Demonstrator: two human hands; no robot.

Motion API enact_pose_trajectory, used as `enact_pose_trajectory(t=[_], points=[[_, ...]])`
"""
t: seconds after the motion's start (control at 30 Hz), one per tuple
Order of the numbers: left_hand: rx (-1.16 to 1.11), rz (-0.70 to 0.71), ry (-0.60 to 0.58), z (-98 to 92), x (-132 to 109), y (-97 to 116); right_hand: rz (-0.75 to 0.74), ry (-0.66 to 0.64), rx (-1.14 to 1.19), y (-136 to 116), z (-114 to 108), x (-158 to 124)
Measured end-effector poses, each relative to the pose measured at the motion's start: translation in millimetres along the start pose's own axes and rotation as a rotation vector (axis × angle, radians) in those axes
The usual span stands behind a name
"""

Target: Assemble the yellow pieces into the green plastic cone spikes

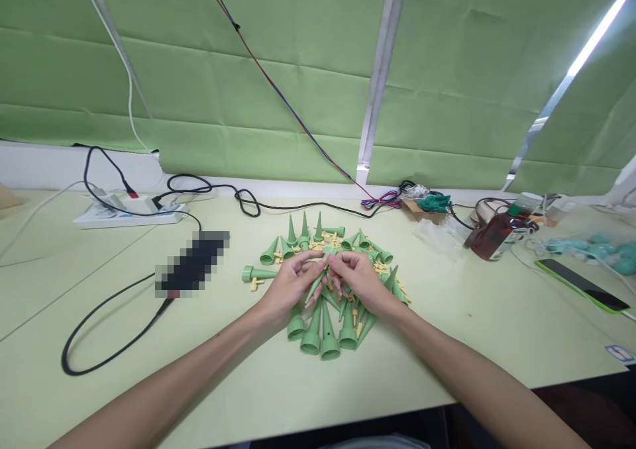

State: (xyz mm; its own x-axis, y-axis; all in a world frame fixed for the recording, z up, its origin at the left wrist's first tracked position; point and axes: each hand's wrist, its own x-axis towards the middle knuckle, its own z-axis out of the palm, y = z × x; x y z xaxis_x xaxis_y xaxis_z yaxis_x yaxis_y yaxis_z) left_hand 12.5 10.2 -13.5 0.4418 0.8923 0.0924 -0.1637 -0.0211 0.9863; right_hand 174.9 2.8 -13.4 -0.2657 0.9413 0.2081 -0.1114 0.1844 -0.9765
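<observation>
My left hand [291,282] is closed round a green plastic cone spike [316,287], whose narrow tip slants down and to the left. My right hand [362,278] meets it over the pile, thumb and fingers pinched near the spike's wide end. What the right fingers grip is hidden by the fingers themselves. Around and beneath both hands lie several more green cone spikes [330,336], with their hollow wide ends toward me at the front. Others stand upright [305,230] behind the hands. Small yellow T-shaped valve pieces [255,283] are scattered among them.
Left on the table are a power strip [130,217], black cables and a pixelated dark device [191,267]. To the right stand a brown bottle [499,234], a clear plastic bag [440,236], a small cardboard box [422,210] and a green-edged phone [582,285].
</observation>
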Motion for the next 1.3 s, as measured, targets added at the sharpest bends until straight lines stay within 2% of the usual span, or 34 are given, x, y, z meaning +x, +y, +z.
enact_pose_trajectory(t=[0.57,0.87,1.3], points=[[0.022,0.024,-0.029,0.2,-1.3,0.2,-0.012,-0.004,-0.013,-2.7,-0.2,-1.6],[0.016,0.028,-0.014,4.6,-1.8,5.2,-0.006,-0.008,-0.016,-2.6,-0.4,-0.8],[0.015,0.01,0.016,1.1,-2.0,4.5,-0.003,-0.015,-0.018,-1.9,-1.1,-0.4]])
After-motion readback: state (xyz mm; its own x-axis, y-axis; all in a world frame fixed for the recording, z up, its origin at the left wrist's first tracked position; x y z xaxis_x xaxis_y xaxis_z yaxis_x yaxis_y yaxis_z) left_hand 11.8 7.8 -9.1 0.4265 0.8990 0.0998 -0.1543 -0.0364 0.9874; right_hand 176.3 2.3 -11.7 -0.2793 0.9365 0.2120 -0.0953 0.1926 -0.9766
